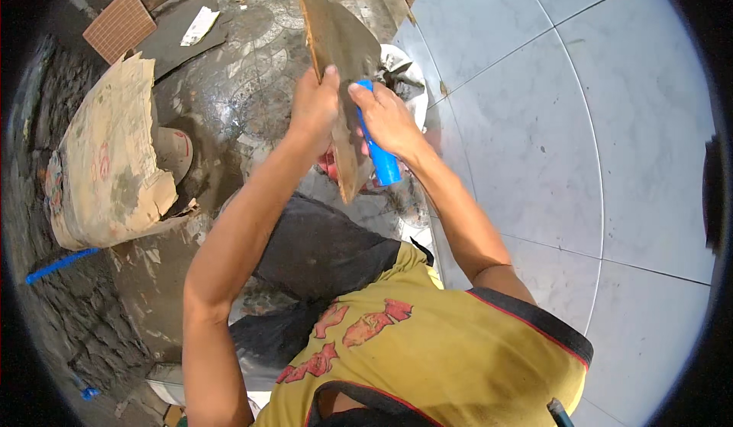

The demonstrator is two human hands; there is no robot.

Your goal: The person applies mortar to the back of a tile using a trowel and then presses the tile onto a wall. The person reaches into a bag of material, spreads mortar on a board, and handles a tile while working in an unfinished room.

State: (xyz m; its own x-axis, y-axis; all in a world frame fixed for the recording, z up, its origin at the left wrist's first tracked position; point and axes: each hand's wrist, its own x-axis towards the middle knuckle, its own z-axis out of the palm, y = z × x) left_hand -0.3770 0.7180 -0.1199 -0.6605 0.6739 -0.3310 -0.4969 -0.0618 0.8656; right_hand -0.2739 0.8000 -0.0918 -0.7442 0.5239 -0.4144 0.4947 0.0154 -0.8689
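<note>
My left hand (pixel 314 110) is closed round the edge of a tile (pixel 340 34), thumb on the rim. The tile stands nearly upright, its reddish-brown edge toward me and its grey-brown, smeared face turned to the right. Close to that face, my right hand (pixel 389 122) grips a blue-handled tool (pixel 384 166). The handle slants down toward me; the tool's working end is hidden. Just beyond my right hand is a white bucket (pixel 416 87) with dark grey matter on it, partly covered by the tile and my hand.
Large pale tiles (pixel 527 122) cover the right side. At left, a torn paper sack (pixel 111 152) stands beside a white tub (pixel 174 152). Rough dark mortar (pixel 84 312) lies along the far left, with a blue strip (pixel 61 265) on it. A reddish gridded tile (pixel 120 24) lies at the upper left.
</note>
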